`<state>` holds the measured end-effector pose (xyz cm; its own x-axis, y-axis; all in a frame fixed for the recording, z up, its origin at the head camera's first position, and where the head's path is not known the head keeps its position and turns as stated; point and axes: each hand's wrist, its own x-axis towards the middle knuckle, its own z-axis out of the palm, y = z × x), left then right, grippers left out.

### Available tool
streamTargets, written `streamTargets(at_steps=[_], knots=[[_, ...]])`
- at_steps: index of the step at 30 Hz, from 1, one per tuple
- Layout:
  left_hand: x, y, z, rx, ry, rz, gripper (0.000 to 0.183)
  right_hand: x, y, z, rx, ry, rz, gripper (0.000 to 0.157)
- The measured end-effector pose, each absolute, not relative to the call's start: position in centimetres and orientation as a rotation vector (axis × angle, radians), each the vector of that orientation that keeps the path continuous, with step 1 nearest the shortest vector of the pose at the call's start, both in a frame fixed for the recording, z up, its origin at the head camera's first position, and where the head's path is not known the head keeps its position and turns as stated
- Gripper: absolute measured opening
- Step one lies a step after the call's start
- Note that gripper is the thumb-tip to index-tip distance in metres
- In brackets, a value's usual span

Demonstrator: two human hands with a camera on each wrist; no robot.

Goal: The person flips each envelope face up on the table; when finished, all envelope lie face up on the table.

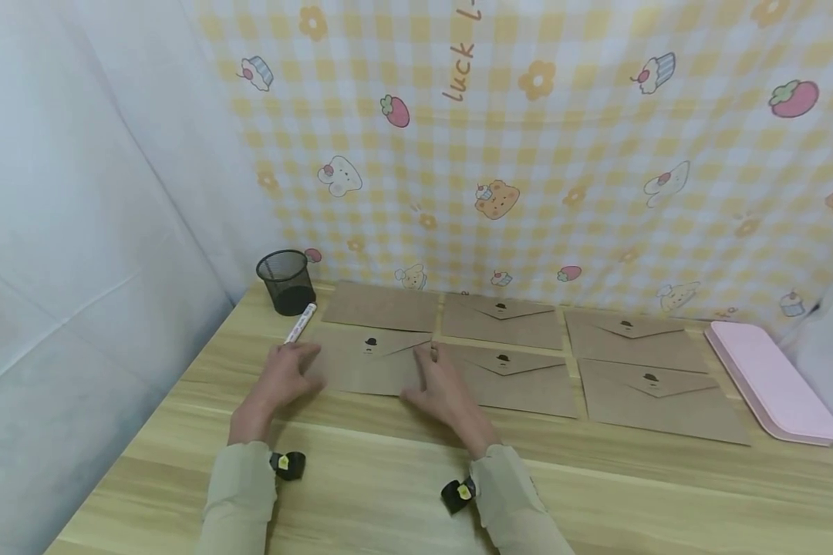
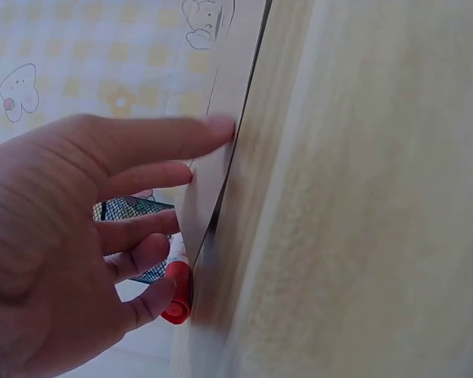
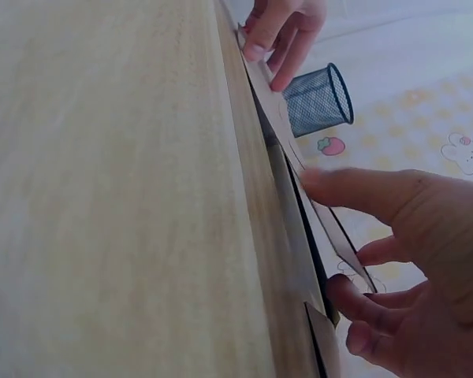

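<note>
Both hands hold the front-left brown envelope (image 1: 361, 378), which has a small black hat print near its flap. My left hand (image 1: 281, 379) is at its left end, with the thumb at the near edge and fingertips along the side. At the right end, my right hand (image 1: 444, 385) has its thumb on the near edge and its fingers around the side. In the right wrist view a dark gap shows under the envelope's edge (image 3: 277, 118). Beside the left fingers lies a white marker (image 1: 300, 324), its red end (image 2: 177, 295) showing in the left wrist view.
A black mesh pen cup (image 1: 286, 284) stands at the back left. Several other brown envelopes lie in two rows, including a middle front one (image 1: 514, 385) and a right front one (image 1: 666, 408). A pink case (image 1: 770, 378) lies at the far right. A patterned curtain (image 1: 569, 154) hangs behind.
</note>
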<state>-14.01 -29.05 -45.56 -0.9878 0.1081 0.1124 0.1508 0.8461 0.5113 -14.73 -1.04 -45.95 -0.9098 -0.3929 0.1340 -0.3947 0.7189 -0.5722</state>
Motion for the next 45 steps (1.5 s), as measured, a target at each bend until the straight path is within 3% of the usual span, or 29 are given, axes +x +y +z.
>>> streamTargets(at_steps=[3,9,36,45], knots=[[-13.96,-28.89,-45.44,-0.164,-2.992,-0.803,0.066,-14.59,-1.11,-45.73,0.68,-2.963,1.014,0.082],[-13.97,-28.79,-45.4,-0.11,-3.048,-0.799,0.075,-14.71,-1.03,-45.77,0.656,-2.917,0.983,0.059],[-13.74,-28.51,-45.58,-0.14,-3.055,-0.762,0.069,-14.65,-0.61,-46.18,0.709,-2.975,0.842,0.044],[-13.56,-28.77,-45.63,-0.163,-3.036,-0.775,0.066,-14.56,-0.51,-46.26,0.742,-2.966,0.862,0.031]])
